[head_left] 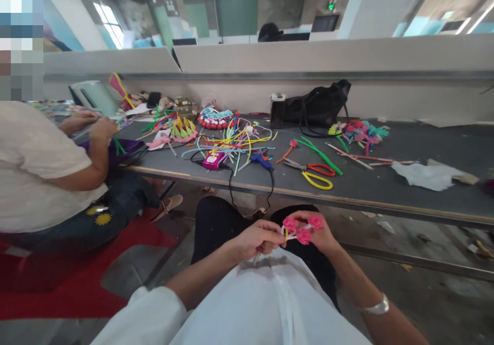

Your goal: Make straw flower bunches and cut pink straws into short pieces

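Observation:
A small sprig of pink fluffy flowers on pale stems is held above my lap, below the table's front edge. My left hand pinches the stem end, where a bit of yellow shows near the fingertips. My right hand curls around the flower side from behind; its fingers are partly hidden by the blooms. On the table in front of me lie red-handled pliers, yellow-handled scissors, a blue glue gun and green pipe cleaners.
A pile of coloured pipe cleaners lies mid-table beside a magenta box with cables hanging over the edge. Behind are a black bag and a colourful bundle. White paper lies right. A co-worker sits left.

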Tool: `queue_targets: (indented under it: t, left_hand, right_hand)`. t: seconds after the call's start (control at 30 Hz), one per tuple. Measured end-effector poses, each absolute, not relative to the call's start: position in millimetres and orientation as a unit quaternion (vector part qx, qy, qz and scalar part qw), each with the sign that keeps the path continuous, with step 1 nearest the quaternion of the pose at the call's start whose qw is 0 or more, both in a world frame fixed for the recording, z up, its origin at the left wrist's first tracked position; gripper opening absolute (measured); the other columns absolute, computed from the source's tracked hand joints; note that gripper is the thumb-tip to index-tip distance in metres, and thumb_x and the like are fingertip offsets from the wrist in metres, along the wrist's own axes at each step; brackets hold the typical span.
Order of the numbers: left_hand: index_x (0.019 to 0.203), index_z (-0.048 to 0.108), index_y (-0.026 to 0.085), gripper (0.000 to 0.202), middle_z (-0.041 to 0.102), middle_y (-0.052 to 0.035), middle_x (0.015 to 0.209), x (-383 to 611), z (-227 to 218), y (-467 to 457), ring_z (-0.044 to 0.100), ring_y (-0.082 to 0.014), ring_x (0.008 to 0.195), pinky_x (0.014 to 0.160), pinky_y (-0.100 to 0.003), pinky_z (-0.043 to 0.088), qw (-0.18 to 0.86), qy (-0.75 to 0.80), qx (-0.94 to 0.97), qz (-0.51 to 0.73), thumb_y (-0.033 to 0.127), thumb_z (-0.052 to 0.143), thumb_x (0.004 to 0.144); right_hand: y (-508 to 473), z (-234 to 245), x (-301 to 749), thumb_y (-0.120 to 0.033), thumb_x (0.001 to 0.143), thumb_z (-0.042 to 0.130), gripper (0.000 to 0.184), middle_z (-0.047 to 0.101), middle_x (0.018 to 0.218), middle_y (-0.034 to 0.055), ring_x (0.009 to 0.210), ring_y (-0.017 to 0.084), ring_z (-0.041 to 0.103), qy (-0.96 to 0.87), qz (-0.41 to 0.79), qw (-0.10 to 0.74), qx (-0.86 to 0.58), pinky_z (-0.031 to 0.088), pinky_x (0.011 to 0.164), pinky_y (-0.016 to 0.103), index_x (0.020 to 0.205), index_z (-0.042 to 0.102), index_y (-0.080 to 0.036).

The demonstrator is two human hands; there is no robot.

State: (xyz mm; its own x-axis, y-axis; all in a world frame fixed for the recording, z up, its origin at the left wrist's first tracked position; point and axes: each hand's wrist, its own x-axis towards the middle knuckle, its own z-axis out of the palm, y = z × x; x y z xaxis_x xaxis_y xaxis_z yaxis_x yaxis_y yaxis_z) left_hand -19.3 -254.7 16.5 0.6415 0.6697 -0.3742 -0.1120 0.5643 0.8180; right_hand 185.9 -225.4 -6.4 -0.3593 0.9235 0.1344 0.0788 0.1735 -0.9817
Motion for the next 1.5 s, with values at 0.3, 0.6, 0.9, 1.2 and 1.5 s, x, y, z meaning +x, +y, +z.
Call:
queue_targets:
  t: [0.3, 0.6, 0.9, 1.2, 1.5]
  left_hand:
    - [0.070, 0.067, 0.010, 0.019, 0.038, 0.0083, 0.039, -8, 16, -256, 0.018, -0.0024, 0.034, 0.040, -0.025, 0.006, 0.798, 0.379, 0.394, 0.254, 0.027, 0.069, 0.064]
    - [0.070, 0.061, 0.013, 0.016, 0.026, 0.0127, 0.037, -13, 10, -249, 0.011, -0.0013, 0.034, 0.040, -0.022, 0.004, 0.790, 0.400, 0.327, 0.331, 0.026, 0.068, 0.063]
    - [0.072, 0.059, 0.013, 0.018, 0.028, 0.0121, 0.037, -9, 6, -248, 0.011, -0.0012, 0.034, 0.039, -0.021, 0.003, 0.784, 0.400, 0.309, 0.360, 0.025, 0.069, 0.064]
    - [0.073, 0.059, 0.013, 0.021, 0.029, 0.0120, 0.038, -17, 10, -246, 0.012, -0.0001, 0.033, 0.039, -0.020, 0.003, 0.791, 0.398, 0.284, 0.368, 0.026, 0.071, 0.062]
    - [0.072, 0.053, 0.014, 0.022, 0.034, 0.0113, 0.040, -12, 7, -244, 0.012, -0.0004, 0.033, 0.039, -0.021, 0.006, 0.811, 0.362, 0.270, 0.371, 0.027, 0.070, 0.068]
  right_hand:
    - [-214, 17, 195, -0.040, 0.076, 0.072, 0.025, 0.072, 0.072, 0.0057, 0.063, 0.018, 0.064, -0.688, 0.506, 0.331, -0.401, 0.049, 0.057, 0.025, 0.079, 0.075, -0.016]
    - [-208, 15, 207, -0.044, 0.075, 0.069, 0.029, 0.071, 0.090, 0.0074, 0.082, 0.022, 0.065, -0.626, 0.396, 0.442, -0.506, 0.050, 0.075, 0.032, 0.085, 0.074, -0.017]
    - [-260, -8, 178, -0.054, 0.080, 0.061, 0.041, 0.070, 0.078, 0.0069, 0.066, 0.020, 0.060, -0.540, 0.399, 0.470, -0.573, 0.045, 0.053, 0.027, 0.089, 0.072, -0.016]
    - [-256, 9, 157, -0.044, 0.075, 0.067, 0.027, 0.054, 0.062, -0.0021, 0.047, 0.011, 0.043, -0.519, 0.486, 0.483, -0.510, 0.034, 0.039, 0.022, 0.073, 0.057, -0.019]
    - [-284, -6, 145, -0.015, 0.079, 0.056, 0.008, 0.062, 0.088, 0.0044, 0.058, 0.012, 0.049, -0.711, 0.242, 0.490, -0.442, 0.041, 0.052, 0.025, 0.076, 0.052, -0.021]
